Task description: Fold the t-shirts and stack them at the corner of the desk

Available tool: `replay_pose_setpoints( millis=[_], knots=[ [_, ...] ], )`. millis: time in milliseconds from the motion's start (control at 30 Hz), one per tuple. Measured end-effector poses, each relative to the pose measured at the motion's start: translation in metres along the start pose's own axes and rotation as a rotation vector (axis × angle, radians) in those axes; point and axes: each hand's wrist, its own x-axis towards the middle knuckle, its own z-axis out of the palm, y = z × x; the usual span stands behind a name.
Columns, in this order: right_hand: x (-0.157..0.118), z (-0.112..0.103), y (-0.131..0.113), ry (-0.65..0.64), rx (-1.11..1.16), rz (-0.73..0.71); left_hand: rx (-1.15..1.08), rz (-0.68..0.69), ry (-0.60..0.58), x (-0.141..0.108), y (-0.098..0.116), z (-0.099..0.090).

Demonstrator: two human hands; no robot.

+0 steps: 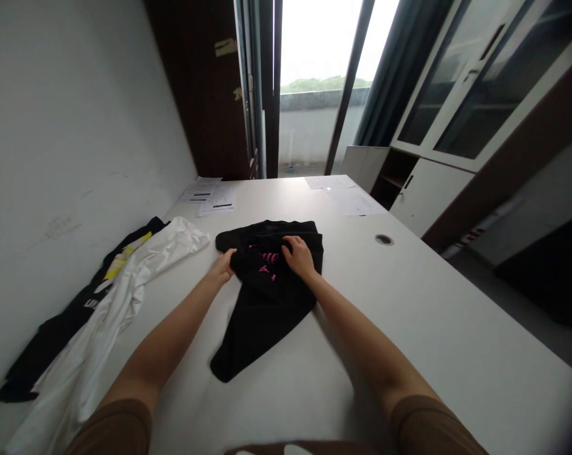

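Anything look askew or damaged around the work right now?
No spill shows. The black garment lies unevenly, one end jutting toward the person. The wall left of the table has scuff-like marks.

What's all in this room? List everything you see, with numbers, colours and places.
Pink-printed garment: one, black, mid-table
Shiny garment: one, white, left
Yellow-printed garment: one, black, far left
Table: one, white, centre
Papers: several, white, far end
Round hole: one, dark, table's right
Window: one, dark-framed, beyond table
Curtain: one, dark, right of window
Cabinet: one, white, right
Wall: one, greyish, left
Sleeves: two, brown, bottom
Left hand: one, bare, garment's left edge
Right hand: one, bare, atop garment
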Motion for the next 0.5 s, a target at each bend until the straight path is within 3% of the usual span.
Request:
replay_pose_setpoints(
  millis=[167, 300, 400, 500],
  knots=[
    [0.012, 0.026, -0.033, -0.209, -0.304, 0.193, 0.058, -0.085, -0.127, -0.021, -0.02, 0.012],
    [0.021, 0.039, -0.044, -0.288, -0.449, 0.104, 0.047, -0.055, -0.1, -0.017, -0.011, 0.014],
    [0.027, 0.043, -0.035, -0.286, -0.385, 0.068, 0.041, -0.024, -0.043, -0.011, -0.005, 0.005],
    [0.041, 0.033, -0.003, -0.124, -0.117, 0.258, 0.037, 0.027, 0.015, -0.007, -0.001, -0.015]
  ],
)
